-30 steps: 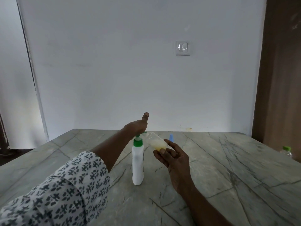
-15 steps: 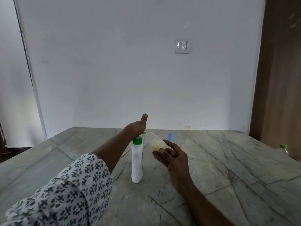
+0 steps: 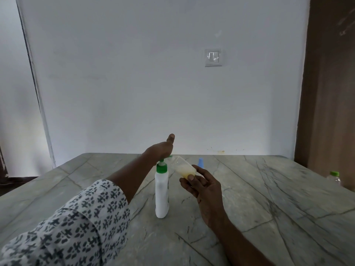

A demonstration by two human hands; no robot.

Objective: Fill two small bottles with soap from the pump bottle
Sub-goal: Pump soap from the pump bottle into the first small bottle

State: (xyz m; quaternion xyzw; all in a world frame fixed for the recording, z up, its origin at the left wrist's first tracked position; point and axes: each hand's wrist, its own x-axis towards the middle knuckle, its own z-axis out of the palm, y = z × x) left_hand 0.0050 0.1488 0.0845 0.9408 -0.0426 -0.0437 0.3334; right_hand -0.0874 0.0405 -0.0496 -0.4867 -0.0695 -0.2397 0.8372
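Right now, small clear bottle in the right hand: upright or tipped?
Tipped. The small clear bottle leans mouth-up toward the pump bottle spout, yellowish soap pooled at its lower end near the right hand.

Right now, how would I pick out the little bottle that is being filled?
Find the grey stone table and the white pump bottle with the green top standing on it. Just right of its spout, the right hand holds a small clear bottle tilted, with pale yellow soap inside, unlike the blue-capped one behind.

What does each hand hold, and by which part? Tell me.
The right hand holds the small clear bottle by its base end, fingers around it. The left hand grips nothing; it rests on the pump bottle's pump head.
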